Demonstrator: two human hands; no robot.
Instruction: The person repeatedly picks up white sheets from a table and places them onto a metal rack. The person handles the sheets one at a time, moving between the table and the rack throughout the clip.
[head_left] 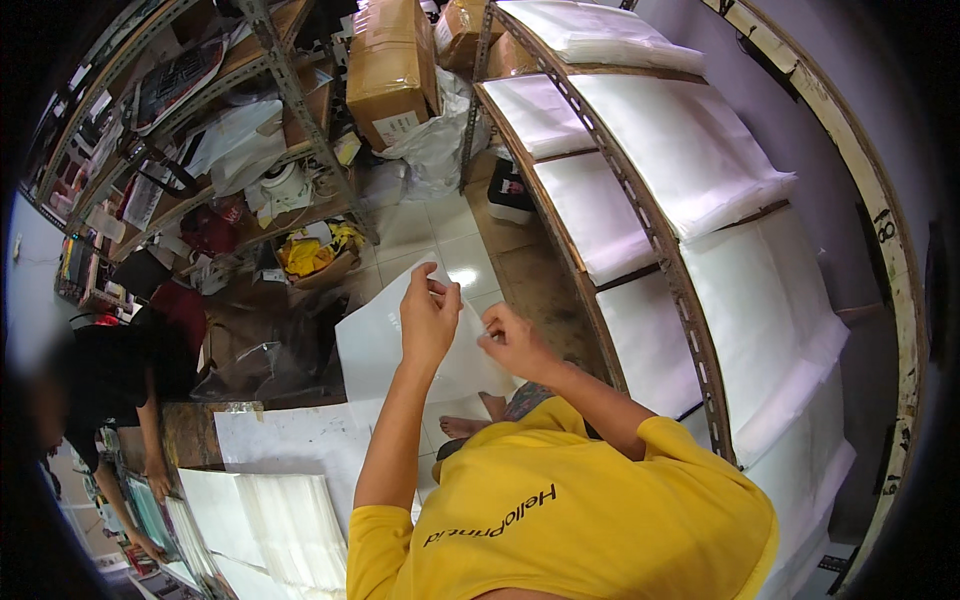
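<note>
A thin white, slightly see-through sheet hangs tilted in front of me, above the floor. My left hand is closed at its upper edge, with the fingers curled over. My right hand pinches at the sheet's right side, its thumb and fingertips pressed together. The lower part of the sheet overlaps a large white sheet lying on the worktable to my left. Nearer to me on that table stands a thick stack of white sheets.
Metal shelving with stacked white sheets rises close on my right. A cluttered rack stands far left, with cardboard boxes beyond. A co-worker in a black shirt reaches over stacks at the left. A yellow-filled box sits low.
</note>
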